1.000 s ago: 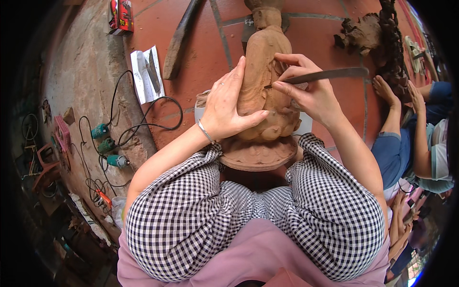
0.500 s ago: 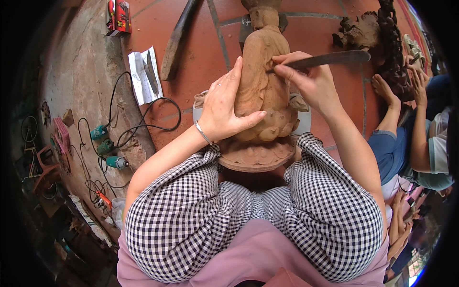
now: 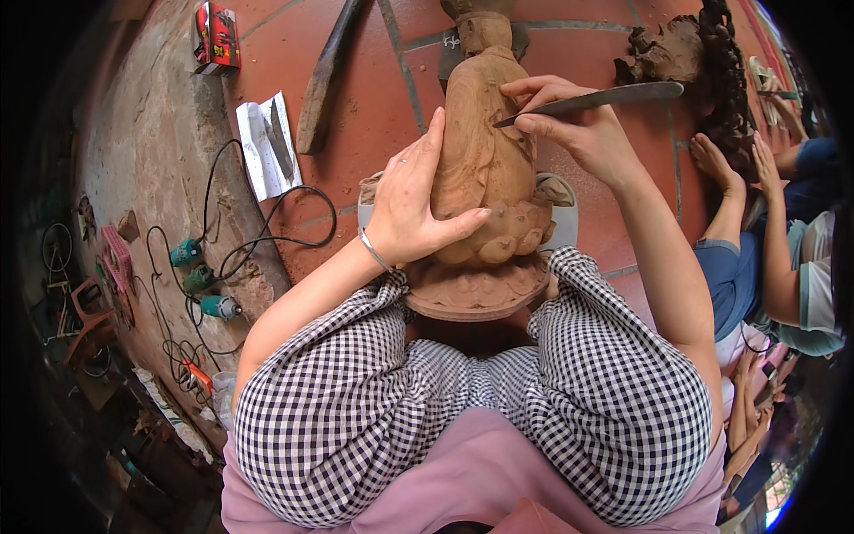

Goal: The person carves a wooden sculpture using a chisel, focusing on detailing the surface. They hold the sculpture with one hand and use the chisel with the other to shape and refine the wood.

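A carved wooden statue [image 3: 485, 133] lies tilted away from me between my knees, its round lotus-like base [image 3: 476, 289] nearest me and its head at the far end. My left hand [image 3: 414, 196] rests against its left side, fingers stretched out flat and thumb reaching across the lower body. In my right hand [image 3: 569, 120] is a slim, flat metal carving knife [image 3: 614, 96], pinched between thumb and fingers. Its pointed tip touches or nearly touches the carved folds on the upper body.
A long wooden bar [image 3: 325, 98] and a blade on white paper [image 3: 256, 151] lie left on the tiles. Green power tools [image 3: 218, 305] with tangled cords and a red box [image 3: 216, 40] are further left. Dark carved wood [image 3: 667, 53] and other people sit at right.
The knife and my right hand have shifted slightly, with the tip still at the folds. My left hand keeps its place. At right, a co-worker's hands have moved apart.
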### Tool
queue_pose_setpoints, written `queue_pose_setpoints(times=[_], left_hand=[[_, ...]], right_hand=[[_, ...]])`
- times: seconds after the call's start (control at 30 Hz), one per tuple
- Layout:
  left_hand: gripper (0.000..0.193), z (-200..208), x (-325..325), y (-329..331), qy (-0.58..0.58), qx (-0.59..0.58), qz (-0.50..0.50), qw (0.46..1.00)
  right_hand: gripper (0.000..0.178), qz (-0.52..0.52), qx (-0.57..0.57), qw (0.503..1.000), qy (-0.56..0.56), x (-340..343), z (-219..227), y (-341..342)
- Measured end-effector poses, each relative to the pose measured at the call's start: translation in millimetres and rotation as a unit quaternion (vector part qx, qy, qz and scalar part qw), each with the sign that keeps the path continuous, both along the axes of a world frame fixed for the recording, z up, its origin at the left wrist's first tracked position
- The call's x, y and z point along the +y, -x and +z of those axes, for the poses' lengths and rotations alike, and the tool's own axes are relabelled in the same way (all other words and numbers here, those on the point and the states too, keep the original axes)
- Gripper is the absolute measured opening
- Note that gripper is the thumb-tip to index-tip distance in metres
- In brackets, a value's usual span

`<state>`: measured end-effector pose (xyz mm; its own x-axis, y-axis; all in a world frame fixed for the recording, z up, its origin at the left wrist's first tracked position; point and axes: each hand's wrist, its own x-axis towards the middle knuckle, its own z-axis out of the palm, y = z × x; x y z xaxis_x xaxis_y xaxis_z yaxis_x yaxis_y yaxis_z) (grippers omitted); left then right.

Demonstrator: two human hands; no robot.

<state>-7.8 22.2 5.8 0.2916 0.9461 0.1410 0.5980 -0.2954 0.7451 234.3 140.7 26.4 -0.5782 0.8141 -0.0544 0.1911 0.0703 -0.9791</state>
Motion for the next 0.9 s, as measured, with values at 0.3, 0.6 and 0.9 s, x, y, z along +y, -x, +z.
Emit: queue_pose_setpoints(times=[0.3, 0.6, 0.9], left_hand=[[0.115, 0, 0, 1, 0.003, -0.002, 0.004, 1.0], [0.115, 2, 1, 2, 0.009, -0.007, 0.002, 1.0], [0.116, -9, 2, 23, 0.064, -0.07, -0.023, 0.995]], right_hand=[[0.014, 0.159, -0.008, 0.987, -0.029, 44, 3, 6], [0.013, 0.207, 0.001, 0.977, 0.045, 64, 2, 17], [0.014, 0.215, 0.008, 0.974, -0.064, 57, 7, 27]])
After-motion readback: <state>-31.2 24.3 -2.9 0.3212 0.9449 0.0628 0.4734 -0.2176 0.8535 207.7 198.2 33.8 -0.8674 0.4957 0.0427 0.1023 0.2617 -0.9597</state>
